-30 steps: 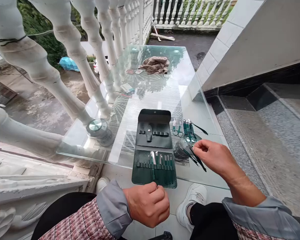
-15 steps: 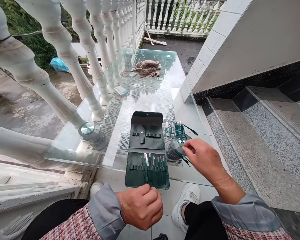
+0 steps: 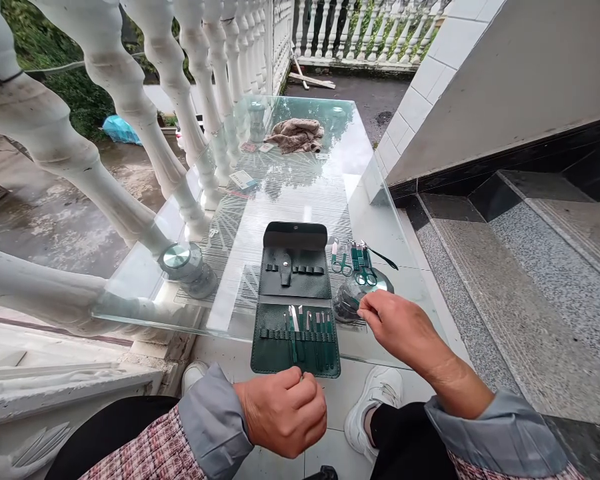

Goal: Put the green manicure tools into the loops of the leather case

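A dark green manicure case (image 3: pixel 275 360) lies unfolded on the glass table, its lower end reaching over the near edge. Several slim metal tools (image 3: pixel 300 333) stand in the loops of its lower panel; the upper panel has loops and a small snapped holder (image 3: pixel 285 270). My left hand (image 3: pixel 286 412) is closed at the case's bottom edge, and what its fingers hold is hidden. To the right of the case, my right hand (image 3: pixel 405 327) is closed in a pinch over slim green tools, which it mostly covers. Beyond it lie small scissors (image 3: pixel 365 275), nail clippers (image 3: pixel 360 253) and green-handled nippers (image 3: pixel 383 259).
On the glass table (image 3: pixel 180 320) farther back are a crumpled brown cloth (image 3: pixel 297 135) and a small card (image 3: pixel 243 179). A white balustrade (image 3: pixel 155 133) runs along the left. Stone steps (image 3: pixel 480 267) rise on the right.
My right hand has moved slightly left and down onto the slim green tools, hiding most of them. My left hand and the case have stayed in place.
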{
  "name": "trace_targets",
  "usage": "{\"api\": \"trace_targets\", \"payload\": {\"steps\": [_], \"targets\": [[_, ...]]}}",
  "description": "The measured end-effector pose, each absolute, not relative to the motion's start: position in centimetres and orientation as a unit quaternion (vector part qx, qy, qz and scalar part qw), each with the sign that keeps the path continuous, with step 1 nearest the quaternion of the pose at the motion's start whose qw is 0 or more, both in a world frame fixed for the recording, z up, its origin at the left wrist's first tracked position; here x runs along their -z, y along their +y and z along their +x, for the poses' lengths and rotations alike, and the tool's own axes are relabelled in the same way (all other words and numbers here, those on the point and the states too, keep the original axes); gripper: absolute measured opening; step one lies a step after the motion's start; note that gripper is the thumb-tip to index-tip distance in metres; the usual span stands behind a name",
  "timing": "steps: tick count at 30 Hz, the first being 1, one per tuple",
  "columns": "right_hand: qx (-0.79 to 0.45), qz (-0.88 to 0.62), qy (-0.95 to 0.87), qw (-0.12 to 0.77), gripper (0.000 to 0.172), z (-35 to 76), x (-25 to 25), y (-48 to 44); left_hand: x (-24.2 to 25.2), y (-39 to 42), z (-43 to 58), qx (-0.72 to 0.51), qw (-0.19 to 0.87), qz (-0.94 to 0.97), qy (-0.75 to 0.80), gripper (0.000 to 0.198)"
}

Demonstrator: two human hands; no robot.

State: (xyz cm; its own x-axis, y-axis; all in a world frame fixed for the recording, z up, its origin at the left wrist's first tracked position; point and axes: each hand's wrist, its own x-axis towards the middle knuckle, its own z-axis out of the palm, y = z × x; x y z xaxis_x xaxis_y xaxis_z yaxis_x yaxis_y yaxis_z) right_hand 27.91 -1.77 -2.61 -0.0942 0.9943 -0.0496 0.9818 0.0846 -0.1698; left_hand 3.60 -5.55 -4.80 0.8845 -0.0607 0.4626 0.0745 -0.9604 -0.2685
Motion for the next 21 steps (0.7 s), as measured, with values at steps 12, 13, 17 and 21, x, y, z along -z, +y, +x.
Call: {"api": "trace_targets", "payload": {"steps": [12,13,17,21], "targets": [[-0.052,-0.693,-0.706,0.138,0.011,27.7,3.0,-0.8,4.8,-5.4,3.7,0.248,0.134,-0.960,-0.001,0.016],[-0.052,-0.699,-0.701,0.132,0.011,27.6,2.9,-0.6,4.7,-5.4,3.7,0.247,0.135,-0.959,-0.001,0.016],[-0.072,-0.712,-0.694,0.080,0.013,27.0,2.5,0.2,4.7,-5.4,3.7,0.243,0.140,-0.960,-0.001,0.016],[-0.030,-0.707,-0.705,0.033,0.016,26.1,2.3,0.5,4.7,-5.4,3.6,0.243,0.139,-0.960,0.001,0.016]]}}
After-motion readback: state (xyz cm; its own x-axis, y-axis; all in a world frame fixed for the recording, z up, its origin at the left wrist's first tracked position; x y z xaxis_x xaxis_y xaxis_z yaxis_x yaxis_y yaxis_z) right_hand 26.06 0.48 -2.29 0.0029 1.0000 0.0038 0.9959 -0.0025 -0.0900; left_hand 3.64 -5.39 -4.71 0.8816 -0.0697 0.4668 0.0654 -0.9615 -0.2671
